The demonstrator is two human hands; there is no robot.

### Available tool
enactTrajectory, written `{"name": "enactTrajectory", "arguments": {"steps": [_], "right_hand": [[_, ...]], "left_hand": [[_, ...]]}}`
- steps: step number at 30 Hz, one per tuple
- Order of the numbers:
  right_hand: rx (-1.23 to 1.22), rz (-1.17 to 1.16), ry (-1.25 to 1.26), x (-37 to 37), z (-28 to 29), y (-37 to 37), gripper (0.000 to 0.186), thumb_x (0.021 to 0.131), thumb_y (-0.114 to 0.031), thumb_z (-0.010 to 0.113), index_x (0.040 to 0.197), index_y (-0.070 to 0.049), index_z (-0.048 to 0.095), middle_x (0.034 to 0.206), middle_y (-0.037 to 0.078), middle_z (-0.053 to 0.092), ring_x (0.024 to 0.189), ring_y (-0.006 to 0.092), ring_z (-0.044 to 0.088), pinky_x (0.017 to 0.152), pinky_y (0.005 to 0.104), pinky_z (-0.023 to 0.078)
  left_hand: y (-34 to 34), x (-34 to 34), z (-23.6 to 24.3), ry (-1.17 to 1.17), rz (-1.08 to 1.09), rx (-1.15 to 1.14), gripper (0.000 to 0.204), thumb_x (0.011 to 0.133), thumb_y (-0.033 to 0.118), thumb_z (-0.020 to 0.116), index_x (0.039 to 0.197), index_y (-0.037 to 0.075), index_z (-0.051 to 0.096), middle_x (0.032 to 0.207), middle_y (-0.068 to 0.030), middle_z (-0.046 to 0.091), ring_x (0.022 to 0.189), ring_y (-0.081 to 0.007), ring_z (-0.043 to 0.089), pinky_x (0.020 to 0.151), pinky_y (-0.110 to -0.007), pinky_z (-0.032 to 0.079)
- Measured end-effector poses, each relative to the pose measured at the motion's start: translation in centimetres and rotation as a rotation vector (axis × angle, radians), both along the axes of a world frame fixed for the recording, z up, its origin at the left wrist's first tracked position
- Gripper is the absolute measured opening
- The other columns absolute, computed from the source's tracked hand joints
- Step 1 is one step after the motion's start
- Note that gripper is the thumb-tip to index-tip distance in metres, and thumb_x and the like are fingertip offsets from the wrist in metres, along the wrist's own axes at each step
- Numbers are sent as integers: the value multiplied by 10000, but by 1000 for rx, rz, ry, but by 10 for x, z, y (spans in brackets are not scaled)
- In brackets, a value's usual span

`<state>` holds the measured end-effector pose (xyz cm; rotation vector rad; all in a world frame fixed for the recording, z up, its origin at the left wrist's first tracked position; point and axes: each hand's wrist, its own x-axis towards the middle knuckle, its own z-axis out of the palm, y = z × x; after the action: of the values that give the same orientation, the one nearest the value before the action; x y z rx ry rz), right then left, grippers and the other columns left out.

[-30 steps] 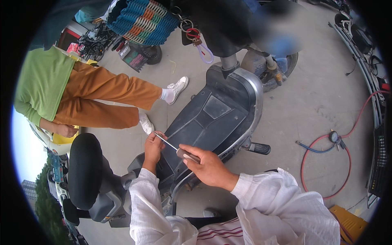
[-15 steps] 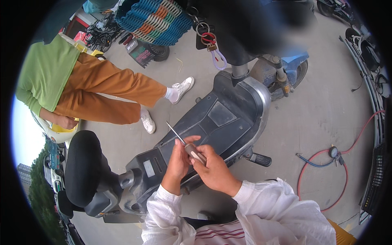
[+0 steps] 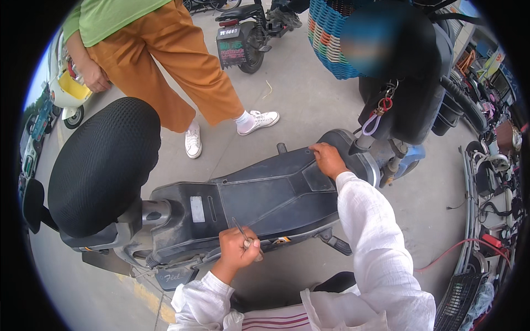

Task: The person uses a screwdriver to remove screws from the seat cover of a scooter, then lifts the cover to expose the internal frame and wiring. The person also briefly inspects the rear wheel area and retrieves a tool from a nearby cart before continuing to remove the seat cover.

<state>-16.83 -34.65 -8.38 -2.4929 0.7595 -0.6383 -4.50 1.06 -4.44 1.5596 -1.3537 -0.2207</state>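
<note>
Screwdriver (image 3: 242, 232) in the left hand (image 3: 239, 249), right hand (image 3: 330, 161) down on the footboard (image 3: 259, 201)!

From the head camera, here's the left hand over the near edge of the scooter's deck, fingers curled tight round the screwdriver's handle, shaft poking up and away from the deck. The right hand reaches across to the far front corner, fingertips on the panel; whether they pinch anything there, I cannot tell.

My call: keep that right hand light and feel along the rim, and keep the metal tip well clear of those fingers. A firm grip and a straight, square tip look best for any contact.

Around the action, the black seat (image 3: 105, 165) bulks up on the left, and the steering column (image 3: 362, 144) crowds the right hand, keys (image 3: 381, 106) dangling above. Beyond the far edge, a bystander's white shoes (image 3: 192, 143) narrow the room there. A red hose (image 3: 461, 243) lies off right.
</note>
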Motion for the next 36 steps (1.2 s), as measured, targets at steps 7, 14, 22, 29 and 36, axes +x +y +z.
{"name": "enactTrajectory", "arguments": {"steps": [7, 14, 22, 29, 36], "right_hand": [[63, 17, 265, 43, -31, -37, 119, 824, -13, 566, 909, -55, 638, 923, 165, 631, 928, 354, 612, 814, 416, 495], [144, 91, 323, 43, -22, -45, 108, 803, -17, 563, 874, -52, 636, 895, 162, 637, 890, 344, 615, 788, 404, 494], [89, 160, 452, 51, -15, -45, 93, 785, -2, 535, 856, -47, 576, 892, 176, 620, 878, 373, 594, 756, 435, 470], [32, 208, 596, 59, -10, -46, 97, 784, 10, 524, 864, -45, 529, 857, 182, 578, 892, 384, 583, 739, 448, 458], [120, 243, 367, 38, 5, -38, 126, 810, -48, 585, 936, -38, 586, 867, 166, 609, 865, 362, 601, 747, 425, 475]], "left_hand": [[-5, 5, -7, -6, 52, 11, 150, 714, 176, 612, 602, 81, 578, 603, -69, 566, 502, -282, 549, 487, -350, 434], [-1, 12, -18, -64, 23, 48, 115, 625, 214, 655, 590, 125, 591, 621, -49, 569, 536, -269, 556, 503, -362, 458], [1, 12, -23, -86, 7, -14, 109, 613, 196, 674, 590, 137, 586, 637, -39, 573, 556, -261, 561, 507, -361, 457], [-2, 12, -22, -73, 23, -57, 113, 616, 177, 682, 615, 114, 588, 615, -40, 571, 497, -259, 547, 480, -339, 457], [4, 14, -18, -56, 5, 32, 116, 603, 182, 707, 634, 128, 609, 663, -46, 598, 564, -258, 589, 513, -347, 478]]}}
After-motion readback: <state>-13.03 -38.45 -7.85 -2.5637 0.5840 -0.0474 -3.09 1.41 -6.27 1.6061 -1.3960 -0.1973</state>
